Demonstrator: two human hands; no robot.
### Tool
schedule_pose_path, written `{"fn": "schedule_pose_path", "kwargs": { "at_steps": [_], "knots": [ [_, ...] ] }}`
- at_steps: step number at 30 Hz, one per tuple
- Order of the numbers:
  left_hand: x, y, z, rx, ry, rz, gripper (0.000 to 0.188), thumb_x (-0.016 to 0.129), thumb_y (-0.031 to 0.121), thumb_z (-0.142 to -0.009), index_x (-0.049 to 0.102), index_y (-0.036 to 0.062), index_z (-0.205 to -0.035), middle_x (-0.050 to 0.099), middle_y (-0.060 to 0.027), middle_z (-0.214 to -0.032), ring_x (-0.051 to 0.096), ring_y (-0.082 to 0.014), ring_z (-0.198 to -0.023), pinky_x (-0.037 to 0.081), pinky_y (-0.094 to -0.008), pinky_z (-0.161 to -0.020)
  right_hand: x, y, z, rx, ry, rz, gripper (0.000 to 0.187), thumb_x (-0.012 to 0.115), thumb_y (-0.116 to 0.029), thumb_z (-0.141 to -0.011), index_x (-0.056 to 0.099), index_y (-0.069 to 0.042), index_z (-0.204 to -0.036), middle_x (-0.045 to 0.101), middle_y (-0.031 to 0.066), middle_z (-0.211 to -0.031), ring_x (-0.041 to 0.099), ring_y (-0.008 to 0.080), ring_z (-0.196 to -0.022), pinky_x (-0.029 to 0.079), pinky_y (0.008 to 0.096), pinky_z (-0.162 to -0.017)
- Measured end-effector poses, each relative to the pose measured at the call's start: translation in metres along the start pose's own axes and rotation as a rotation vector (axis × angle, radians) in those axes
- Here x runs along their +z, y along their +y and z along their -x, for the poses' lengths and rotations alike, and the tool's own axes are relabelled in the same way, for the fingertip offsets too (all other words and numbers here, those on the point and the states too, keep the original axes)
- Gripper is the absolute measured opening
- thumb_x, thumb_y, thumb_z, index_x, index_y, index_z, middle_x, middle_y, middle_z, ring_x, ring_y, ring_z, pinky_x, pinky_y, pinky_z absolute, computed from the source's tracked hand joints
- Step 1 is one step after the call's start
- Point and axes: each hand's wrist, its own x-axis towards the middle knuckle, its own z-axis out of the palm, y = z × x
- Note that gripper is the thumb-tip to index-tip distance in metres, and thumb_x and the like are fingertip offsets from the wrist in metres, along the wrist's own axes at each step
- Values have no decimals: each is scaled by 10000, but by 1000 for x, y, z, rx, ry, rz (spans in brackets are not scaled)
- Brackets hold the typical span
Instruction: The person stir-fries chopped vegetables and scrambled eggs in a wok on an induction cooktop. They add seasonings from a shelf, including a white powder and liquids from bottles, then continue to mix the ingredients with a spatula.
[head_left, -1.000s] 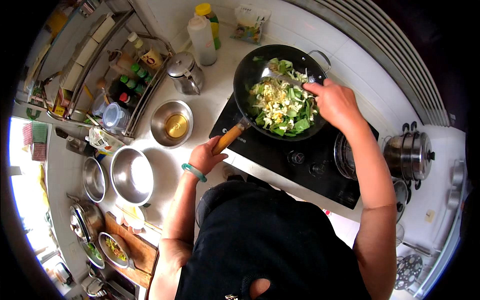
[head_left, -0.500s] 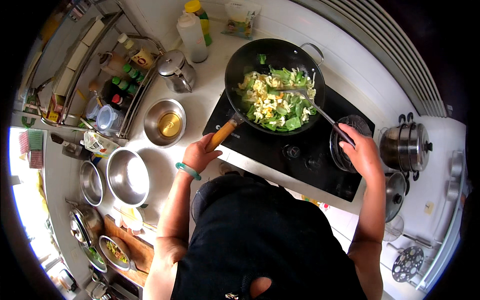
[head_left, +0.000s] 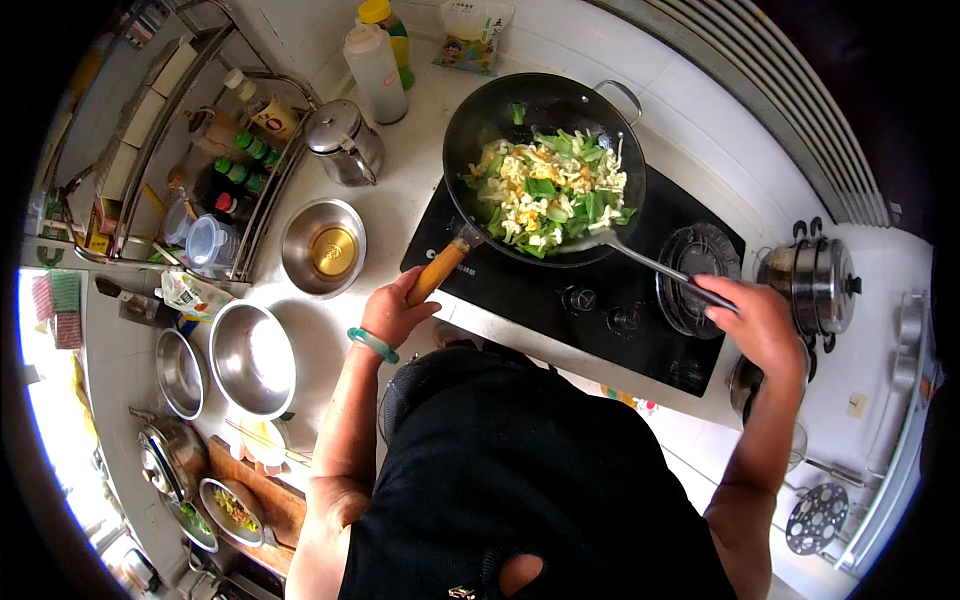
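My left hand [head_left: 395, 308] is closed round the wooden handle of a black wok [head_left: 475, 110], which sits over the far left of the black cooktop [head_left: 540, 290]. A green bangle circles my left wrist. In the wok lies a heap of chopped green leaves, pale stalk-like pieces and yellow bits of what looks like egg [head_left: 555, 190]. My right hand [head_left: 760, 325] grips the dark handle of a metal spatula [head_left: 650, 262]. Its blade rests at the wok's near right side, partly under the edge of the food.
Left of the cooktop stand a steel bowl with golden liquid [head_left: 288, 255], a metal pot [head_left: 345, 145] and a bottle rack [head_left: 270, 190]. Steel bowls [head_left: 250, 350] and a cutting board [head_left: 285, 510] are nearer. A steamer pot [head_left: 820, 285] stands at right.
My right hand has moved right and nearer, drawing the spatula blade from the food's middle to the wok's near right side. The food has shifted, with a dark leaf now on top.
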Motion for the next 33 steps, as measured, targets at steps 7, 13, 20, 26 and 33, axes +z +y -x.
{"fn": "schedule_pose_path", "kwargs": {
  "at_steps": [7, 13, 20, 26, 33],
  "knots": [
    [0, -3, -4, 3, -4, -21, 624, 769, 278, -718, 534, 79, -1260, 663, -188, -950, 642, -340, -877, 502, -373, -778, 69, 1, -56, -39, 244, 121, 381, 678, -153, -796, 618, -214, -1168, 559, 115, -866, 605, 317, -763, 482, 396, -682],
    [0, -1, -3, 1, 8, -33, 621, 768, 288, -714, 539, 83, -1253, 662, -189, -949, 640, -343, -879, 503, -382, -783, 16, 30, -38, 41, 184, -207, 406, 681, -99, -790, 627, -147, -1189, 650, 110, -868, 625, 217, -746, 476, 327, -693],
    [1, 0, -1, -4, 20, -52, 614, 765, 291, -718, 540, 83, -1250, 660, -194, -945, 638, -347, -879, 501, -385, -777, 12, 47, -101, 171, 182, -485, 351, 605, -149, -883, 599, -96, -1231, 558, -11, -726, 445, 70, -572, 415, 249, -538],
    [0, 1, -2, 0, 14, -34, 609, 767, 293, -718, 543, 89, -1246, 661, -191, -927, 640, -345, -869, 501, -380, -769, 42, 73, -110, 300, 133, -499, 371, 570, -188, -916, 558, -131, -1282, 532, -7, -684, 467, 85, -586, 433, 261, -560],
    [-1, 3, -1, -24, 4, -46, 596, 779, 233, -730, 536, 55, -1245, 665, -161, -915, 657, -247, -855, 495, -328, -779, 26, 41, -29, 287, -18, -358, 356, 603, -124, -878, 590, -115, -1234, 538, 2, -671, 457, 78, -596, 413, 243, -566]
  ]
}}
